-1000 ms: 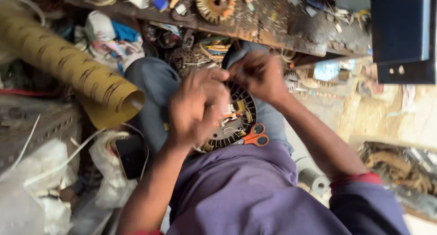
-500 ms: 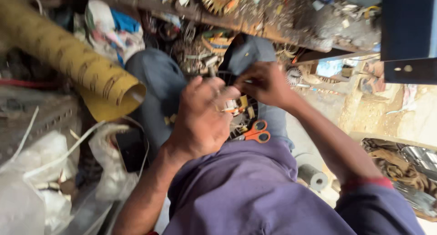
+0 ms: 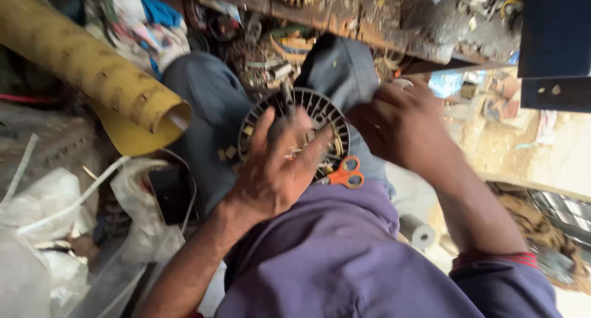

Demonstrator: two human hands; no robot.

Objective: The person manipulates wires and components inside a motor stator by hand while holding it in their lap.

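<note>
Resting on the person's lap, between the knees, the round slotted motor core (image 3: 311,118) lies flat with its open face turned up toward the camera; being a disc, it has no marked long axis, and its central axis runs roughly along the line of sight.

Left hand (image 3: 277,167): fingers spread, palm pressed on the core's face at about 7 o'clock. This grip is released, not clenched.

Right hand (image 3: 403,124): curled against the rim at 3 o'clock. Whether it pinches a wire or only braces the rim cannot be told.

Orange-handled scissors (image 3: 341,175) lie at 5 o'clock of the core, touching its lower edge.

Hazards, as judged:
- The core rests on cloth, not on a bench; uneven pressure from the left palm could tip it off the lap.
- The scissors could slide down the purple shirt (image 3: 332,256).
- Loose windings could snag the spread fingers.

Farther off, a yellow rolled sheet (image 3: 92,72) lies at 10 o'clock; the cluttered bench (image 3: 381,22) runs at 12 o'clock.
</note>
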